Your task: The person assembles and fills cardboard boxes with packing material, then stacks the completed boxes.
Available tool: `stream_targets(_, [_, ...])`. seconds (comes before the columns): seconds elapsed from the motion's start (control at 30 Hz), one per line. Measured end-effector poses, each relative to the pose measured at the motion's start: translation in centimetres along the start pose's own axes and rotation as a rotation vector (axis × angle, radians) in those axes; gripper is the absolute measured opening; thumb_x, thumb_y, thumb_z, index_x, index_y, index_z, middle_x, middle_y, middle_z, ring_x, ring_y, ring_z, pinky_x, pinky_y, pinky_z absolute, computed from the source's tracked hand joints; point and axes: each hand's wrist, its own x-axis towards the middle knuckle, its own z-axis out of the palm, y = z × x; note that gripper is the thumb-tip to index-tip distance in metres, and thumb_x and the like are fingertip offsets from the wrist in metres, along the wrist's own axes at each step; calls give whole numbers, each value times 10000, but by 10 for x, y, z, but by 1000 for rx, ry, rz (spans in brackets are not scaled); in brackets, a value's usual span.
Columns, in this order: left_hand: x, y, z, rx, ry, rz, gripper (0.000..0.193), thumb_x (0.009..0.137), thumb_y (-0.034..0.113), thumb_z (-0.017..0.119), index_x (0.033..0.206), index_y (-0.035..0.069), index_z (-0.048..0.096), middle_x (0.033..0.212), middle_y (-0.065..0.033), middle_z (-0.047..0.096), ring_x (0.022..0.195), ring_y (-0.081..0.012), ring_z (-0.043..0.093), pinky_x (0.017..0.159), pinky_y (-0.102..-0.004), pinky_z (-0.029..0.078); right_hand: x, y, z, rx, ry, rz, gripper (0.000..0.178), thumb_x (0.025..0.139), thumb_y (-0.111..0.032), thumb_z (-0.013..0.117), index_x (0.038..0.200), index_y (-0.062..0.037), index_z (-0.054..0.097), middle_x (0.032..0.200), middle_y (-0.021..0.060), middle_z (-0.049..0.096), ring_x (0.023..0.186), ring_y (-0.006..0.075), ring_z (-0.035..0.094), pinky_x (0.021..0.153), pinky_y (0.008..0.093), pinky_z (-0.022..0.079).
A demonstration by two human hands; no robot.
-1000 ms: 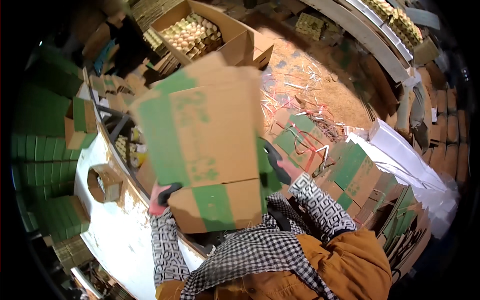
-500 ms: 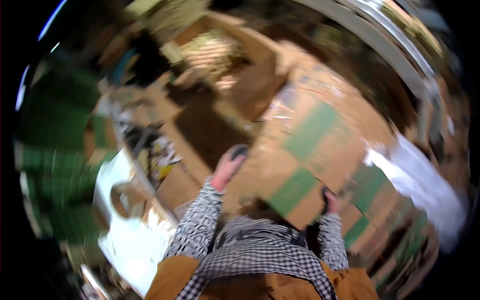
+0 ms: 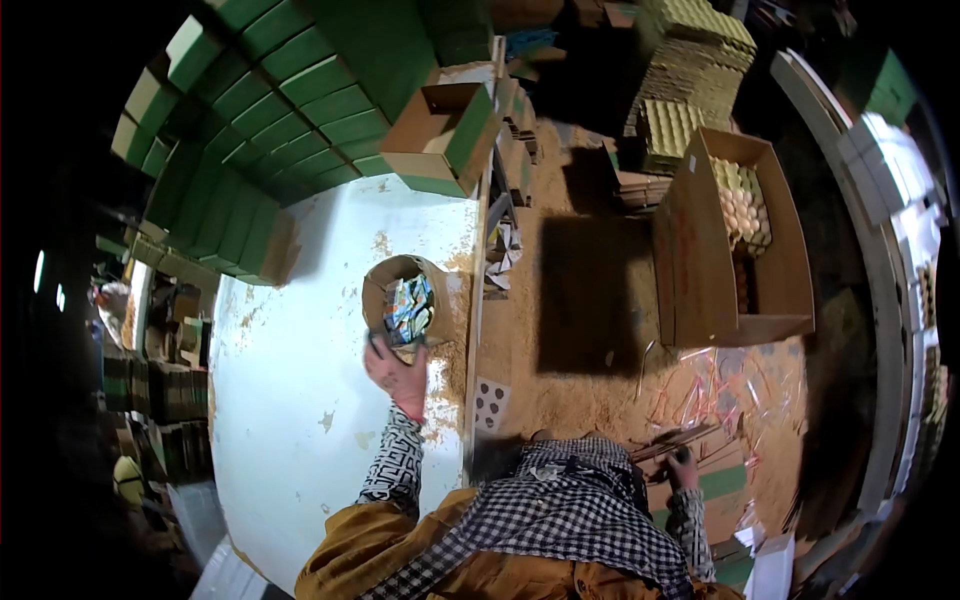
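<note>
My left hand [image 3: 398, 378] is at the near side of a round cardboard tub [image 3: 374, 290] on the pale table. Its thumb and fingers are apart, with the fingertips at the tub's near rim. Colourful small packets [image 3: 410, 308] lie inside the tub. At the lower right, my right hand [image 3: 684, 470] is curled on the edge of a flattened cardboard box [image 3: 722, 484] with green patches, low beside my checked apron. Its fingertips look dark, and part of the grip is hidden.
The pale table [image 3: 290, 400] carries an open green-and-brown box [image 3: 420, 165] and stacked green boxes [image 3: 320, 95]. To the right, a tall open carton [image 3: 690, 270] holds eggs [image 3: 742, 210] on trays. Egg trays [image 3: 700, 60] are piled behind it. Plastic straps [image 3: 700, 385] litter the floor.
The view has swung left toward the table. My left hand has left the cardboard and reached the round tub. My right hand stays low at the flattened cardboard.
</note>
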Motion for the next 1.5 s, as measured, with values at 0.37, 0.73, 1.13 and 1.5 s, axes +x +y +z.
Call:
stream_targets(0.37, [56, -36, 11, -990, -493, -863, 374, 707, 18, 511, 1069, -46, 581, 834, -77, 630, 623, -151, 610, 589, -247, 507, 109, -489, 214, -100, -876, -539, 960, 751, -477, 654, 1383, 47, 156, 1334, 268, 379, 1229, 333, 404, 1011, 326, 324])
stream_targets(0.73, [-32, 153, 98, -674, -786, -649, 459, 806, 68, 555, 1247, -6, 451, 1146, -186, 560, 1038, -314, 556, 880, -343, 436, 234, -412, 122, -273, -632, -78, 758, 650, -261, 683, 1335, -104, 397, 1146, 235, 549, 1054, 344, 543, 874, 374, 452])
stream_targets(1.13, [19, 87, 101, -528, -398, -741, 431, 761, -57, 538, 1189, -27, 503, 1210, -174, 500, 1052, -283, 555, 855, -352, 465, 281, -297, 405, -789, -825, -278, 438, 744, -180, 586, 1169, -84, 542, 987, 177, 609, 899, 309, 579, 780, 398, 481])
stream_targets(1.5, [173, 116, 119, -607, -375, -299, 390, 754, 7, 550, 1141, -31, 522, 1121, -199, 568, 1005, -307, 562, 840, -373, 454, 356, -318, 391, -543, -783, -101, 274, 824, -217, 582, 1035, -50, 636, 868, 138, 639, 809, 270, 593, 755, 412, 488])
